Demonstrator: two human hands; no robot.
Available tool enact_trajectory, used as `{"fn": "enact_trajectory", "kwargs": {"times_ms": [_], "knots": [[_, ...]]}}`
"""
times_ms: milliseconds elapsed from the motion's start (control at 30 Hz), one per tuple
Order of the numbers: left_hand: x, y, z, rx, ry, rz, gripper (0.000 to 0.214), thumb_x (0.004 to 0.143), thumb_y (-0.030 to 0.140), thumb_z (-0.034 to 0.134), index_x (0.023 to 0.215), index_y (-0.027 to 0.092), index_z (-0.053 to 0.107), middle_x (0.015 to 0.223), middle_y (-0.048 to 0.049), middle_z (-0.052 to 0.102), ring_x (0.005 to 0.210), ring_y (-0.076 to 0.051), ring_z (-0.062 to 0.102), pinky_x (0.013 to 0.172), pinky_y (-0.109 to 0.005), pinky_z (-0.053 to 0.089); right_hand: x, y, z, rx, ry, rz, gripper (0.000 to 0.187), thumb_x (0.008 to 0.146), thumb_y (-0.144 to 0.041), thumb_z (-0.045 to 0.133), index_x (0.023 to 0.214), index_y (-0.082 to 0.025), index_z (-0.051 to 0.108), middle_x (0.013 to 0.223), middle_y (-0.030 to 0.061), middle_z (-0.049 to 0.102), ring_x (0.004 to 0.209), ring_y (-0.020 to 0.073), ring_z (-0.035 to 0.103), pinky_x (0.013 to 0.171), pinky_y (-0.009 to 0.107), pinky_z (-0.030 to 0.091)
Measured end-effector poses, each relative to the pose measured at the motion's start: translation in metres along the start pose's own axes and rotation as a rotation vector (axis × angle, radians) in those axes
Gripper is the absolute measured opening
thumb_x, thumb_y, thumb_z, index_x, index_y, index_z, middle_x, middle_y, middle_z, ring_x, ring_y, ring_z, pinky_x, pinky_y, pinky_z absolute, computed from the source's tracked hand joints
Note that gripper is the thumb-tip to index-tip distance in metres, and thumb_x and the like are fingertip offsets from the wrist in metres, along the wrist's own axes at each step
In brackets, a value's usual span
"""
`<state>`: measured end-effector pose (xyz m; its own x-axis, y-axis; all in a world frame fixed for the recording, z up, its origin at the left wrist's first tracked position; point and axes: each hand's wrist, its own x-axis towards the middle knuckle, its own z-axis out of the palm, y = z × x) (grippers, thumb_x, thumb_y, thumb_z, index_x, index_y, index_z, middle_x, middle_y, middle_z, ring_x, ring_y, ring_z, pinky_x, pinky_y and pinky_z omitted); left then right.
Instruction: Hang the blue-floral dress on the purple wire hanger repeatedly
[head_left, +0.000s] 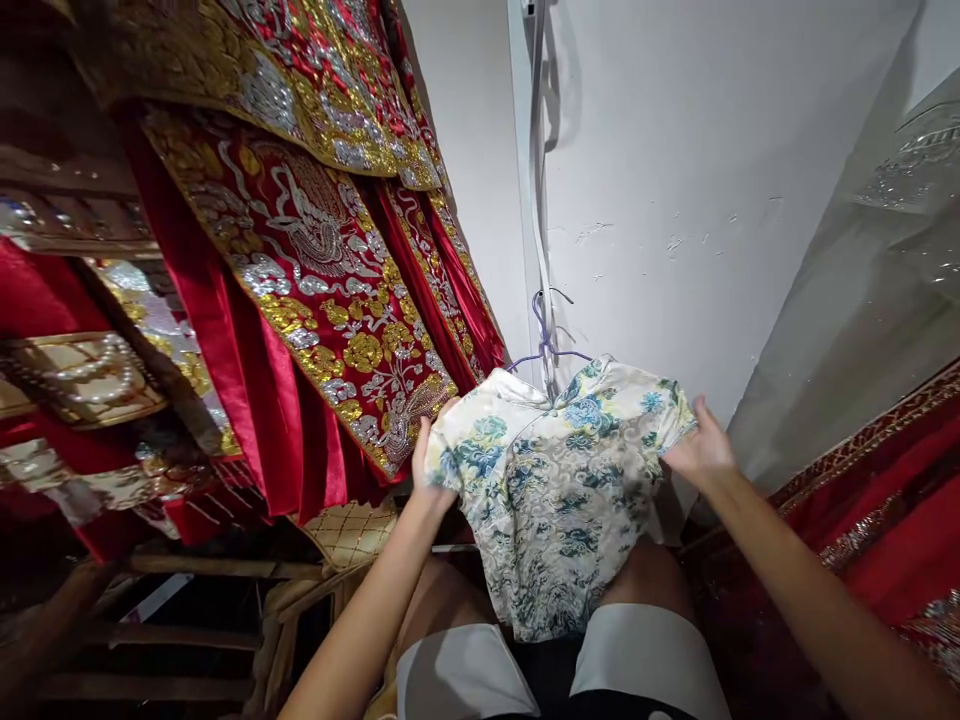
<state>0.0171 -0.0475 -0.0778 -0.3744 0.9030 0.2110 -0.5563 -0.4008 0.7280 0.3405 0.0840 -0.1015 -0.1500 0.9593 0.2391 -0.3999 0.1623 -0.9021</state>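
A short-sleeved cheongsam top [566, 500], cream with blue, green and yellow flowers, hangs in front of me on a purple hanger [546, 345]. My left hand [429, 465] grips its sleeve on the left; some of the fingers are hidden behind the cloth. On the other side my right hand [703, 447] holds the opposite sleeve near its hem, thumb up and fingers partly out of sight. Both sleeves are spread outward between my hands. The hanger's hook meets a narrow white vertical strip [536, 200] on the wall.
Red robes [330, 290] with gold and silver embroidery hang close on the left. A wooden chair frame [292, 610] stands at lower left. More red embroidered cloth [885, 540] lies at right, below a translucent cover [892, 260]. White wall [675, 150] rises behind.
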Motion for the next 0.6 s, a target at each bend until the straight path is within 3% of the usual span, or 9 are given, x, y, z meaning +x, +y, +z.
{"fn": "enact_trajectory", "kwargs": {"times_ms": [100, 167, 267, 333, 400, 467, 533, 567, 600], "knots": [[0.001, 0.023, 0.002, 0.111, -0.037, 0.114, 0.057, 0.086, 0.066, 0.061, 0.115, 0.018, 0.071, 0.139, -0.0128, 0.065, 0.133, -0.033, 0.056, 0.112, -0.048, 0.045, 0.015, -0.025, 0.001, 0.261, -0.009, 0.065, 0.031, 0.092, -0.050, 0.056, 0.092, -0.023, 0.072, 0.103, 0.0100, 0.077, 0.111, 0.0310, 0.070, 0.097, 0.053, 0.057], [0.003, 0.039, 0.008, 0.246, -0.067, 0.186, 0.052, 0.085, 0.061, 0.065, 0.116, 0.019, 0.070, 0.134, -0.0130, 0.068, 0.129, -0.032, 0.060, 0.109, -0.046, 0.047, 0.018, -0.048, 0.012, 0.272, -0.001, 0.021, 0.020, 0.090, -0.038, 0.058, 0.092, -0.024, 0.072, 0.102, 0.0079, 0.078, 0.115, 0.0298, 0.069, 0.103, 0.053, 0.053], [0.009, 0.060, 0.016, 0.505, -0.116, 0.294, 0.050, 0.087, 0.052, 0.069, 0.126, 0.021, 0.063, 0.121, -0.0127, 0.074, 0.118, -0.029, 0.067, 0.101, -0.043, 0.052, 0.011, -0.083, 0.040, 0.269, -0.070, -0.088, 0.031, 0.093, -0.043, 0.050, 0.097, -0.023, 0.073, 0.108, 0.0093, 0.076, 0.121, 0.0299, 0.066, 0.106, 0.054, 0.051], [0.011, 0.068, 0.017, 0.729, -0.150, 0.389, 0.052, 0.085, 0.045, 0.072, 0.131, 0.022, 0.060, 0.121, -0.0118, 0.073, 0.115, -0.026, 0.067, 0.099, -0.039, 0.052, -0.006, -0.099, 0.058, 0.257, -0.186, -0.144, 0.041, 0.095, -0.050, 0.045, 0.102, -0.022, 0.075, 0.111, 0.0113, 0.075, 0.120, 0.0299, 0.066, 0.104, 0.052, 0.051], [0.012, 0.068, 0.014, 0.963, -0.144, 0.489, 0.051, 0.081, 0.041, 0.076, 0.127, 0.022, 0.063, 0.122, -0.0102, 0.071, 0.114, -0.025, 0.066, 0.098, -0.037, 0.051, -0.031, -0.109, 0.072, 0.220, -0.385, -0.186, 0.044, 0.092, -0.057, 0.050, 0.104, -0.023, 0.076, 0.108, 0.0111, 0.076, 0.112, 0.0295, 0.069, 0.100, 0.049, 0.054], [0.009, 0.059, 0.010, 1.078, -0.110, 0.554, 0.039, 0.085, 0.046, 0.071, 0.114, 0.020, 0.070, 0.112, -0.0089, 0.074, 0.105, -0.025, 0.068, 0.093, -0.036, 0.052, -0.061, -0.114, 0.082, 0.093, -0.754, -0.141, 0.052, 0.088, -0.066, 0.056, 0.106, -0.022, 0.076, 0.105, 0.0103, 0.077, 0.105, 0.0292, 0.072, 0.094, 0.045, 0.056], [0.005, 0.043, 0.007, 1.030, -0.046, 0.587, 0.046, 0.094, 0.058, 0.053, 0.097, 0.018, 0.074, 0.091, -0.0081, 0.075, 0.085, -0.023, 0.070, 0.081, -0.035, 0.053, -0.088, -0.114, 0.090, -0.178, -1.178, -0.043, 0.061, 0.091, -0.071, 0.050, 0.113, -0.020, 0.076, 0.109, 0.0114, 0.077, 0.105, 0.0288, 0.072, 0.095, 0.042, 0.056], [0.002, 0.034, 0.009, 0.968, -0.005, 0.596, 0.057, 0.097, 0.064, 0.041, 0.090, 0.018, 0.074, 0.080, -0.0075, 0.074, 0.076, -0.021, 0.069, 0.074, -0.034, 0.053, -0.098, -0.112, 0.094, -0.353, -1.309, -0.017, 0.062, 0.095, -0.069, 0.046, 0.118, -0.019, 0.074, 0.115, 0.0120, 0.076, 0.109, 0.0285, 0.071, 0.098, 0.041, 0.055], [-0.001, 0.025, 0.012, 0.896, 0.034, 0.597, 0.068, 0.097, 0.069, 0.032, 0.084, 0.018, 0.074, 0.072, -0.0068, 0.070, 0.069, -0.020, 0.067, 0.068, -0.032, 0.051, -0.107, -0.108, 0.098, -0.532, -1.357, -0.029, 0.061, 0.097, -0.066, 0.044, 0.125, -0.019, 0.072, 0.122, 0.0127, 0.073, 0.114, 0.0287, 0.069, 0.102, 0.042, 0.053]]}}
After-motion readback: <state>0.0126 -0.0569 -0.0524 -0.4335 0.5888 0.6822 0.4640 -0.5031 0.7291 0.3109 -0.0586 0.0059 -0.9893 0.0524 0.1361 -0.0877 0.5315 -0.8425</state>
